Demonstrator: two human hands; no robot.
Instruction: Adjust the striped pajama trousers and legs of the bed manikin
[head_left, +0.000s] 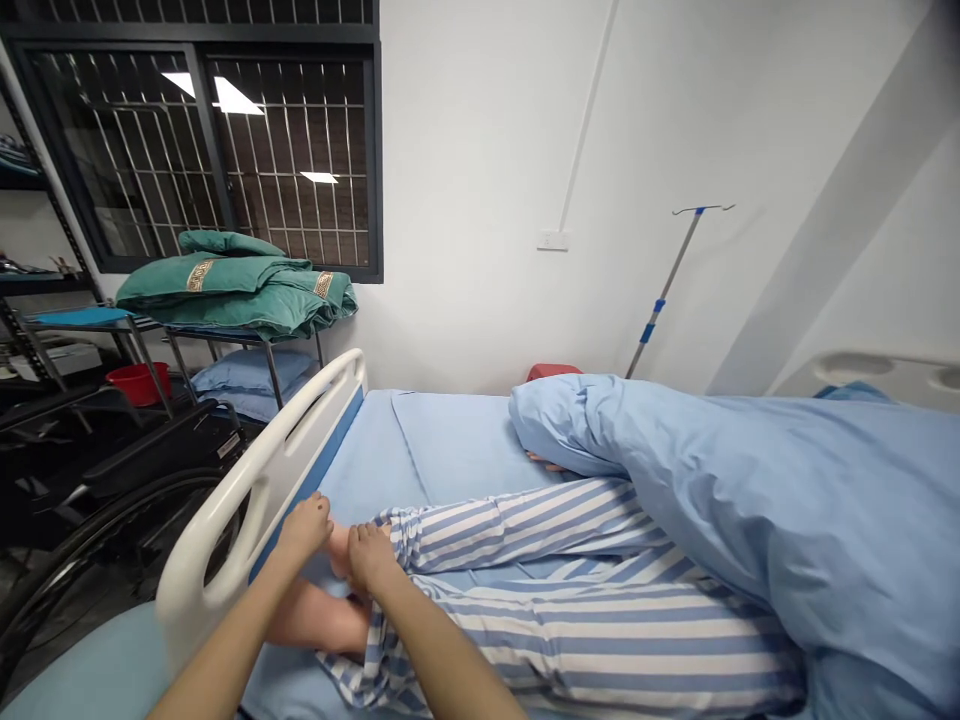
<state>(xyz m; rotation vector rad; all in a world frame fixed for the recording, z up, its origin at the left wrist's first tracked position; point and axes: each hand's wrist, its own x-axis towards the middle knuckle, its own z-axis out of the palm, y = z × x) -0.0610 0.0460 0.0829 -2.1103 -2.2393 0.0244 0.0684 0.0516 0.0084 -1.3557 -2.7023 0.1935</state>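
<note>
A figure in blue-and-white striped trousers (585, 640) lies on the bed; I cannot tell whether it is a person or a manikin. My left hand (307, 525) is curled round the toe end of the far foot (340, 548), most of which it hides. Over the ankle of that same foot, beside the trouser cuff, my right hand (370, 558) is closed. The near foot (319, 618) lies bare below my forearms, partly covered by them. A light blue quilt (697, 490) covers the figure's upper part, and some fingers show under its edge.
A cream footboard (259, 470) stands at the bed's left end, close to my left hand. Beyond it are a wheelchair (150, 470), a red basin (140, 382) and a rack with folded green quilts (240, 285). An IV pole (675, 270) leans by the wall.
</note>
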